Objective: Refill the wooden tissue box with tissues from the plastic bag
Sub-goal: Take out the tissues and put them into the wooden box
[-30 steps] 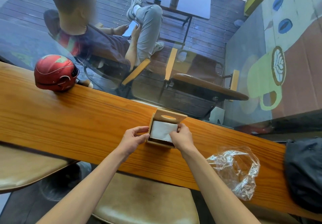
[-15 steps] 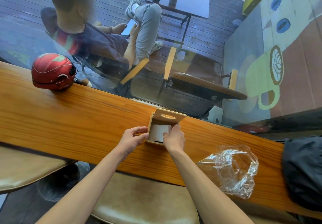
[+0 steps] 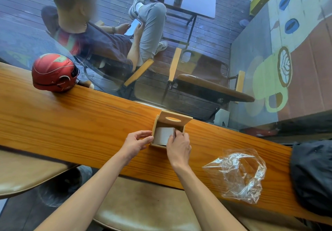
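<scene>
**Tissue stack going down into the open wooden box**

Long wooden counter [image 3: 71, 123] crossing the frame from the left edge to the lower right. Red helmet [image 3: 53, 72] at the upper left of it, dark bag [image 3: 312, 176] at the right edge, both well apart from the work.

Clear plastic bag [image 3: 239, 175] at the lower right, crumpled and seemingly empty, lying apart from both hands.

Wooden tissue box [image 3: 170, 128] near the middle of the frame, at the far edge of the counter, with lid [image 3: 175, 119] tilted up and back, oval slot visible. White tissues [image 3: 163, 135] inside the opening, filling the left and middle part of it; long axis of the stack running left to right in the picture.

Right hand [image 3: 178, 148] directly on the near right part of the box, fingertips [image 3: 175, 133] bent down over the right end of the stack, pressed against it, close together. Left hand [image 3: 136, 143] just beside the left wall of the box, thumb and fingers apart in a loose curl, thumb tip touching the left corner; not clamped, more steadying.

Probably near the end of the task: stack in, lid not yet closed. Right hand nearer to the tissues, which lie just ahead of and under its fingertips; lid just beyond, toward the top of the frame. Risk: box sliding off the far edge if pushed hard.
</scene>
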